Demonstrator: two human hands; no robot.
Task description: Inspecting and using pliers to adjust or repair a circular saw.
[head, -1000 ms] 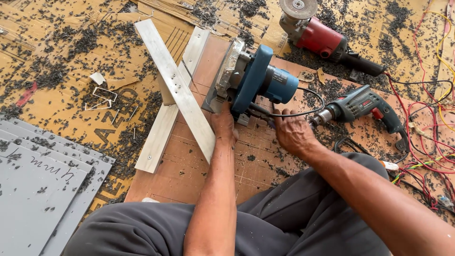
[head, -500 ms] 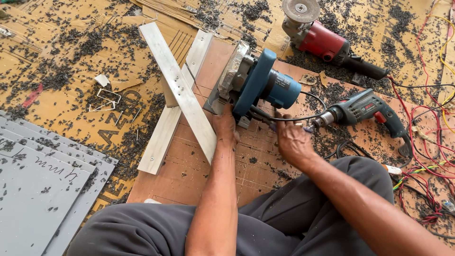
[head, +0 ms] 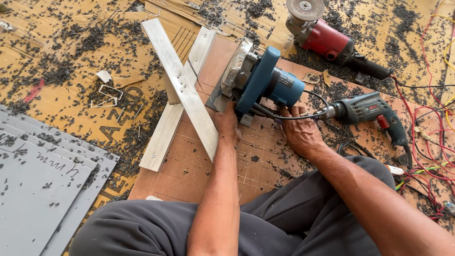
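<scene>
Setup step, I'd say: left hand (head: 227, 124) flat, fingers open, against the saw (head: 258, 78) base beside the crossed metal strips (head: 182, 90), right hand (head: 298, 132) loosely curled by its cord (gripping nothing I can confirm); cutting needs a firm handle grip.

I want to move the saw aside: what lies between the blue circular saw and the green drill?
In the head view, the right hand and the saw's black cord lie between the blue circular saw and green drill.
</scene>
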